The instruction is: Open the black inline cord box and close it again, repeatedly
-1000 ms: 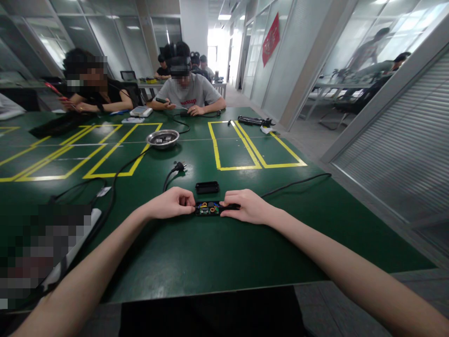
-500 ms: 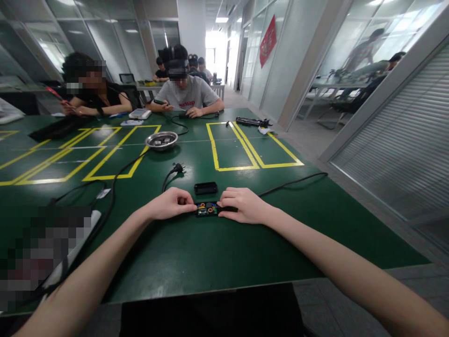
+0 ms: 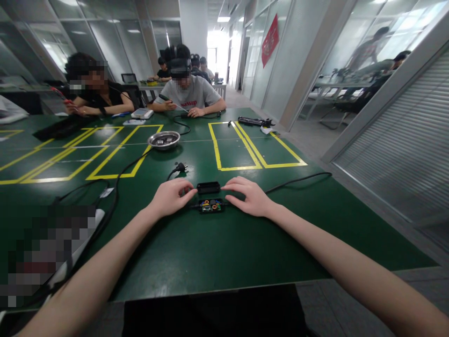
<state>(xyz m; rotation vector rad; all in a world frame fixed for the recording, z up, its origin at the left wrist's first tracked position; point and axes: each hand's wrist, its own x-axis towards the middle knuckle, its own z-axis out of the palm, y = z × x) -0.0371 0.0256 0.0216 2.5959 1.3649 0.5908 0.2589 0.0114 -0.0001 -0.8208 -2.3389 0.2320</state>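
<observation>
A small black cover (image 3: pixel 208 187) lies on the green table (image 3: pixel 210 252). Just in front of it lies an open black case (image 3: pixel 211 206) showing a circuit board with coloured parts. My left hand (image 3: pixel 171 197) is curled, its thumb and fingertips pinching the cover's left end. My right hand (image 3: pixel 247 197) lies with fingers stretched out, the fingertips touching the cover's right end. A black cable (image 3: pixel 298 180) runs from the case off to the right, and a cable with a plug (image 3: pixel 180 167) lies beyond my left hand.
A metal bowl (image 3: pixel 163 139) holding small parts stands mid-table among yellow tape rectangles (image 3: pixel 238 150). Black cables (image 3: pixel 115 187) cross the left side. Two people (image 3: pixel 185 91) sit working at the far edge. A black tool (image 3: pixel 254 121) lies far right.
Both hands have left the ends of the open case and moved forward to the black cover behind it. The case now lies uncovered between my wrists.
</observation>
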